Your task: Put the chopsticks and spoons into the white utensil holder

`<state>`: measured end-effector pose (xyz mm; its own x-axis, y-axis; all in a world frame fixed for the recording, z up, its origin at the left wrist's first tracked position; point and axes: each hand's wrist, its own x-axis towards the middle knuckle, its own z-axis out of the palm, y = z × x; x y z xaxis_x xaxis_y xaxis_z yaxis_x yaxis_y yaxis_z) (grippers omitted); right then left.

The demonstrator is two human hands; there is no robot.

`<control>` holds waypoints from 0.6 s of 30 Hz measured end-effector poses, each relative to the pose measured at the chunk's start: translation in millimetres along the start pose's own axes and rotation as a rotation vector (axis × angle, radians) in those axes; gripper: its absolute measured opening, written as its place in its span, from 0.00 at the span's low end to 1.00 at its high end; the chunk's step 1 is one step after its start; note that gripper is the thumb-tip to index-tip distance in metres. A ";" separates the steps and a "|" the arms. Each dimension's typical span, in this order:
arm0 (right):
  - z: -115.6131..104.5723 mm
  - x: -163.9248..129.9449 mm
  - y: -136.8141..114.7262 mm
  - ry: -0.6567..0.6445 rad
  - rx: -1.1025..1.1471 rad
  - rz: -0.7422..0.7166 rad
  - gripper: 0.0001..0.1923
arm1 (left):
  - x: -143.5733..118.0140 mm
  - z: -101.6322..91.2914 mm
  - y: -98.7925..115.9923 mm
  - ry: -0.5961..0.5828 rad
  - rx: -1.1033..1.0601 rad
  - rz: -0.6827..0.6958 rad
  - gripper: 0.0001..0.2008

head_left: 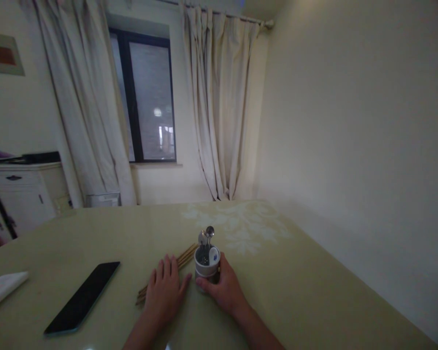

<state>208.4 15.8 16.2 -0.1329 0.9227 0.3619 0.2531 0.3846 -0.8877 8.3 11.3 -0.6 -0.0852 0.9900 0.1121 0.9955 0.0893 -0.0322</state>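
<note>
A small grey-and-white utensil holder [207, 272] stands upright on the table, with my right hand [226, 287] wrapped around its right side. Inside it are metal spoons [209, 232] with their bowls up, and a white spoon with a blue mark [214, 255]. Left of the holder, a bundle of wooden chopsticks [186, 256] lies slantwise on the table. My left hand [165, 289] rests over the chopsticks, palm down and fingers stretched out, covering their middle. Its thumb points toward the holder, apart from it.
A black tablet-like slab [83, 297] lies on the table [299, 291] to the left. Farther left is a white packet [3, 288]. A wall [368, 146] borders the table's right edge. Curtains [222, 97] and a white cabinet [22, 189] stand beyond.
</note>
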 end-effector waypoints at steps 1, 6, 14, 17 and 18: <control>0.4 -0.1 0.3 0.001 -0.007 0.001 0.30 | -0.6 1.1 2.7 0.018 0.026 -0.013 0.40; 0.4 -0.5 -1.7 -0.011 0.029 0.003 0.31 | -4.2 8.9 2.1 0.042 0.020 0.030 0.37; -0.5 0.2 -6.1 -0.083 0.120 -0.036 0.37 | 5.0 17.9 -25.4 0.100 -0.219 0.300 0.34; -3.5 0.1 -6.0 -0.126 0.112 -0.032 0.40 | 9.4 16.5 -25.7 0.232 -0.309 0.306 0.30; -4.8 0.1 -6.3 -0.140 0.107 -0.027 0.42 | 10.3 13.6 -24.9 0.293 -0.360 0.302 0.28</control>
<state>211.4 13.6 23.2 -0.2721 0.8967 0.3491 0.1456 0.3970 -0.9062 -17.9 20.7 -12.1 0.1702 0.8897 0.4237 0.9297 -0.2876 0.2303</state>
